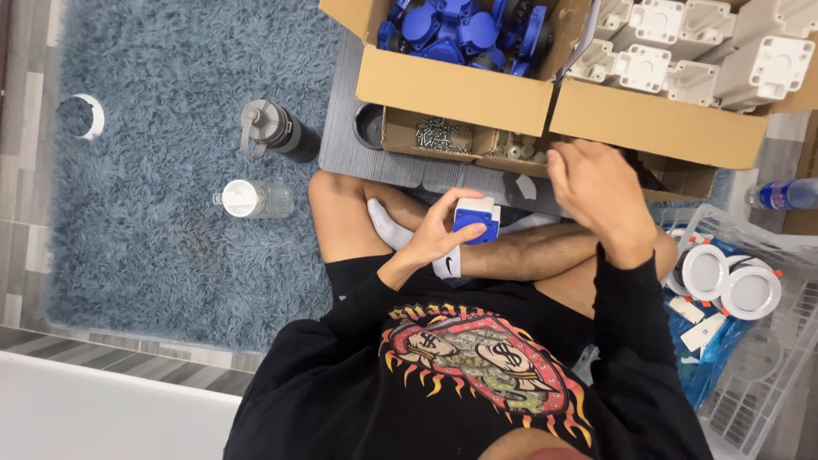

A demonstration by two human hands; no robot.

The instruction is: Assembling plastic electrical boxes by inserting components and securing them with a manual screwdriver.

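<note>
While the person sits cross-legged on the floor, the left hand [430, 234] is clamped around a small blue and white socket [475, 218] held over the lap, and the right hand [596, 192] reaches, fingers loosely curled and holding nothing I can see, into the shallow cardboard tray of screws [439, 136] and small fittings; it looks like the fastening step, and picking one screw calls for a fine pinch. Behind stand boxes of blue parts [460, 25] and white housings [682, 51]. A shaggy blue-grey rug [170, 213] carries two bottles [256, 198]; a basket [767, 375] sits at the right
</note>
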